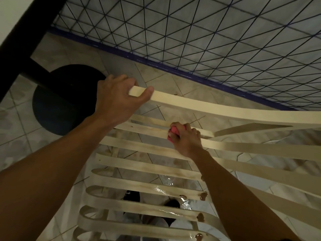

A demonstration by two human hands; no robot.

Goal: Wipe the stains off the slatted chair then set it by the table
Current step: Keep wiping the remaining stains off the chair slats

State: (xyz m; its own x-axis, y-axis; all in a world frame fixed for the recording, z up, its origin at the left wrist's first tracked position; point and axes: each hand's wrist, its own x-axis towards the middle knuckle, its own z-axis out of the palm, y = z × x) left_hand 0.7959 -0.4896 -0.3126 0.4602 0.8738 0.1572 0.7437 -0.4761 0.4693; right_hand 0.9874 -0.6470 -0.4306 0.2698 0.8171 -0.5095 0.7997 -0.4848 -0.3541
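- Two bare hands were on the cream, slatted plastic chair (pixel 156 167), which stood tilted over the pale tiled floor (pixel 20 140), beside a wire-mesh panel with a blue frame (pixel 208 40).
- The left hand (pixel 114 100) had its grip clamped on the corner of the chair's top rail (pixel 208 106), thumb on top and fingers wrapped behind, steadying the frame.
- The right hand (pixel 186 140) had its grip closed on a small pink cloth or sponge (pixel 173 132), bunched against one of the upper slats, just below the rail.
- Brownish stains showed along several slats, and darker blotches sat at the right-hand slat ends lower down; wet gloss lay on the lower slats.
- To wipe well, I judged, the pink pad should travel along each slat's length with firm pressure while the left hand braced the rail, then work down to those end blotches.
- A black round pedestal base (pixel 67 100) with its post (pixel 34 73), likely the bench, stood near, at the left.
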